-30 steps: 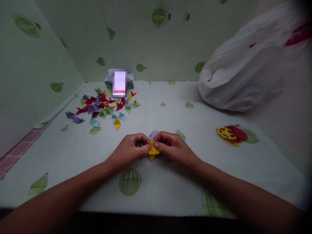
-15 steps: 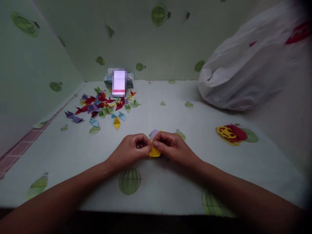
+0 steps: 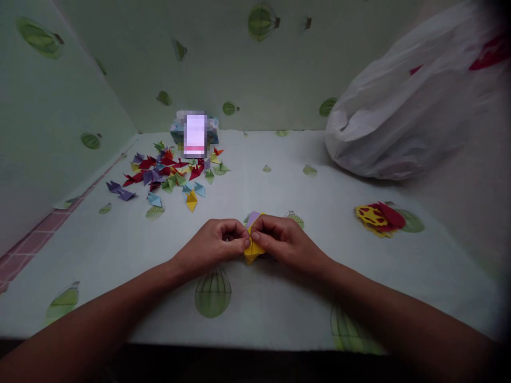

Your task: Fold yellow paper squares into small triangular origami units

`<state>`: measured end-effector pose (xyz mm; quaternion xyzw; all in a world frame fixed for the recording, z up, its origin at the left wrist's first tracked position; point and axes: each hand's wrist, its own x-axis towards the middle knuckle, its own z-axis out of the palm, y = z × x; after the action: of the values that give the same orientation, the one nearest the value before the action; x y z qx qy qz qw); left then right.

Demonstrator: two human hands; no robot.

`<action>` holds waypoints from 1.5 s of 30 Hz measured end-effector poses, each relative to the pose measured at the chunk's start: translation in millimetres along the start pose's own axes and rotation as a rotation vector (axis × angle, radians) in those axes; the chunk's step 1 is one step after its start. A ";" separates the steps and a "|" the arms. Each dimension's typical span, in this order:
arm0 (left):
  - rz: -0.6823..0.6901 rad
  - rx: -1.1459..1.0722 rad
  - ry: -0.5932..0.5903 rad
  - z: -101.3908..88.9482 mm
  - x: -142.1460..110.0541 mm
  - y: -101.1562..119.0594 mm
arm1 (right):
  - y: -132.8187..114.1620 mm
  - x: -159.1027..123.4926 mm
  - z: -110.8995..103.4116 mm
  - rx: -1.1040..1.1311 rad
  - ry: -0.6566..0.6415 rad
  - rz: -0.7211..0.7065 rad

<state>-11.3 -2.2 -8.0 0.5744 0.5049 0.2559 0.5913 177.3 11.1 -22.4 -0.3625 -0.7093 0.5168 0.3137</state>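
Note:
A small piece of yellow origami paper (image 3: 252, 252) is pinched between both my hands, just above the table in the middle of the view. My left hand (image 3: 217, 240) grips its left side with thumb and forefinger. On the other side, my right hand (image 3: 284, 242) pinches it the same way, and the fingertips nearly meet. Creases show in the yellow paper, and its lower end comes to a point. Something light purple (image 3: 253, 217) shows just behind the fingers; whether it is a separate sheet I cannot tell.
Several folded paper pieces (image 3: 159, 173) in many colours lie at the back left. Behind them a blurred bright screen (image 3: 195, 134) leans on a box. To the right lie red and yellow cut-outs (image 3: 375, 216). A white plastic bag (image 3: 383, 122) stands at the back right.
The lower end of the yellow paper has gone from a flat, rounded edge to a creased point. Both hands have kept their pinch and hardly moved.

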 end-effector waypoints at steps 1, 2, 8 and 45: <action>-0.010 -0.005 -0.002 -0.3 0.0 0.1 | -0.1 0.0 -0.1 0.013 -0.003 -0.002; -0.021 -0.012 -0.008 -0.7 0.0 0.1 | -0.1 0.1 -0.3 0.028 -0.006 -0.005; -0.045 -0.057 -0.053 -1.5 -0.4 -2.3 | 0.9 1.2 -1.0 -0.003 -0.019 0.000; 0.115 -0.136 0.056 -2.3 0.2 -1.7 | 7.3 0.9 -0.3 0.523 -0.028 0.218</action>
<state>-13.7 -1.4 -9.2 0.5536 0.4688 0.3389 0.5991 178.4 13.5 -29.2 -0.3361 -0.5128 0.7181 0.3292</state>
